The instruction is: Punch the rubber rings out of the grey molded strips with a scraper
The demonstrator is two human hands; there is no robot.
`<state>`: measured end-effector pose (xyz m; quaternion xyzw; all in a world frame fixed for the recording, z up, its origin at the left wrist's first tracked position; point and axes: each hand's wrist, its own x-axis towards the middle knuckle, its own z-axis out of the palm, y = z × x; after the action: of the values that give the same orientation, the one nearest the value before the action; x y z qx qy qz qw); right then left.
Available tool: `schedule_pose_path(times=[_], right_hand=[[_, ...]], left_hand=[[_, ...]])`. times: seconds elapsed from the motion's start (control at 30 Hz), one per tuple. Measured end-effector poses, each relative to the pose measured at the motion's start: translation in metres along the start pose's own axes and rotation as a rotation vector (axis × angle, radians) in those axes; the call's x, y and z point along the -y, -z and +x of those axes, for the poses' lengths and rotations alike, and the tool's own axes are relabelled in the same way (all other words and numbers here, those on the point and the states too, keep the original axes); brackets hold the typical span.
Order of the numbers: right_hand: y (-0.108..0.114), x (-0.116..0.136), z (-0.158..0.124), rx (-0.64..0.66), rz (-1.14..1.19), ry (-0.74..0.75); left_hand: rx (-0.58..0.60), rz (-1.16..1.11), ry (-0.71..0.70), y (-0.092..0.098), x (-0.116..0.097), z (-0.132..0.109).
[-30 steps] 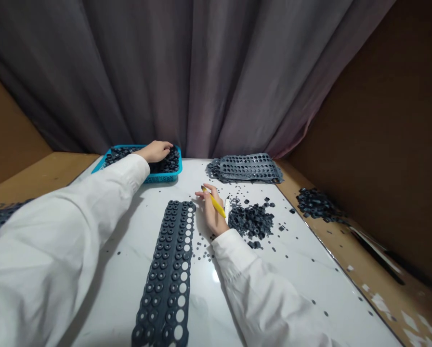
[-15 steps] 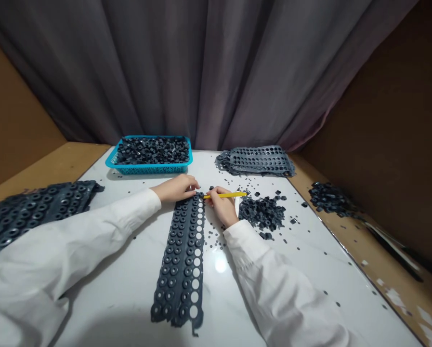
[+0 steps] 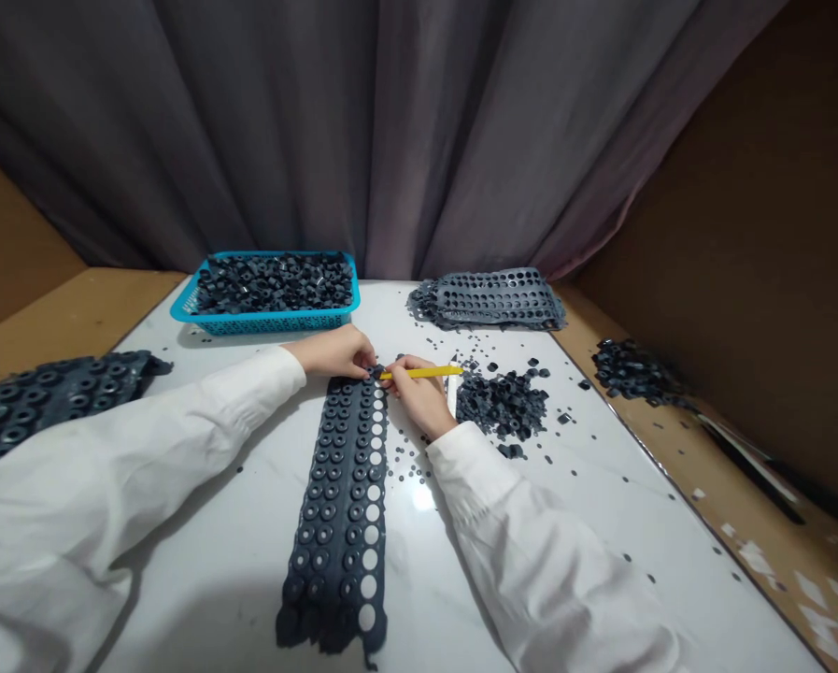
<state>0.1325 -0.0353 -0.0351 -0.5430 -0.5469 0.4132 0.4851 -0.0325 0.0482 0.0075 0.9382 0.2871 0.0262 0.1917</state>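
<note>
- White tabletop (image 3: pixel 565 523), marble-patterned, strewn with small dark crumbs.
- Long dark rubber strip (image 3: pixel 338 495) lying lengthwise down the middle of the tabletop, its far end at both hands; studded rings fill most of it, with punched holes down its right side.
- Blue basket (image 3: pixel 271 324) near the far edge, heaped with dark rubber pieces.
- Stack of punched sheets (image 3: pixel 492 299) at the far edge, right of the basket.
- Loose pile (image 3: pixel 503 404) of rubber pieces right of the strip.
- Left hand (image 3: pixel 334 353) curled, fingertips at the strip's far end; whether it grips, I cannot tell.
- Right hand (image 3: pixel 419 397) pinching a yellow pencil (image 3: pixel 422 372), which lies crosswise, its left end just beside the strip.
</note>
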Motion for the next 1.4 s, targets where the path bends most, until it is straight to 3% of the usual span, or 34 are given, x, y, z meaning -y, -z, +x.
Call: schedule_pose_path(times=[0.23, 0.47, 0.57, 0.77, 0.97, 1.03, 1.13, 1.2, 1.3, 1.4], right_hand=[[-0.002, 0.015, -0.004, -0.013, -0.181, 0.063], [-0.003, 0.014, -0.003, -0.018, -0.216, 0.077], [-0.003, 0.012, -0.004, -0.025, -0.204, 0.083], [-0.004, 0.012, -0.005, -0.021, -0.189, 0.071], [-0.001, 0.006, -0.006, 0.007, -0.119, 0.082], [0.0, 0.005, -0.005, 0.005, -0.029, 0.061], [0.005, 0.016, -0.002, -0.044, 0.098, 0.031], [0.013, 0.035, -0.001, -0.074, 0.155, 0.041], [0.026, 0.073, -0.009, -0.093, 0.2, 0.112], [0.036, 0.099, -0.043, -0.048, 0.158, 0.203]], left_hand=[[0.041, 0.272, -0.11, 0.001, -0.013, -0.002], [0.056, 0.425, -0.149, -0.005, -0.019, -0.005], [-0.014, 0.375, -0.148, -0.009, -0.013, -0.009], [-0.203, 0.007, -0.059, -0.016, -0.002, -0.013], [-0.111, 0.002, -0.036, -0.01, -0.004, -0.013], [-0.166, 0.045, -0.053, -0.008, -0.008, -0.016], [-0.319, 0.108, -0.042, -0.005, -0.023, -0.029], [-0.341, 0.101, -0.029, -0.003, -0.041, -0.043], [-0.195, -0.016, -0.063, -0.006, -0.078, -0.074], [-0.025, -0.171, -0.118, -0.021, -0.117, -0.112]])
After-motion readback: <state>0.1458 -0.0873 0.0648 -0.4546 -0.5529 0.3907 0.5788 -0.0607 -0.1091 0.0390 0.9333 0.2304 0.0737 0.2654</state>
